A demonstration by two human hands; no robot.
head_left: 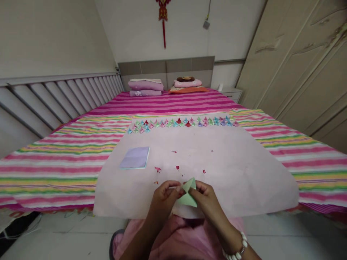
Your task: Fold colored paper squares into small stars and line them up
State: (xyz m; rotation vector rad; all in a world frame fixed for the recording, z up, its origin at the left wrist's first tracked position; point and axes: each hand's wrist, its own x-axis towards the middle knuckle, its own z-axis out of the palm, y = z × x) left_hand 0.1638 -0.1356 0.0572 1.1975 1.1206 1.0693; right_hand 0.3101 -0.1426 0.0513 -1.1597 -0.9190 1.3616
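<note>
A light green folded paper (187, 199) is held up between both hands near the front edge of a pale pink sheet (230, 173). My left hand (166, 195) pinches its left side with thumb and fingers. On the right side, my right hand (206, 198) grips the paper, its thumb pressed on the front face near the middle creases and its fingers partly hidden behind. One pointed corner of the paper sticks up between the hands. A white beaded bracelet is on the right wrist.
A stack of purple paper squares (135, 157) lies at the left. Rows of small colourful folded paper pieces (188, 124) line the sheet's far edge. Red scraps (157, 169) lie scattered ahead of the hands. Striped bedding (276, 144) surrounds the sheet; a railing (81, 94) runs along the left.
</note>
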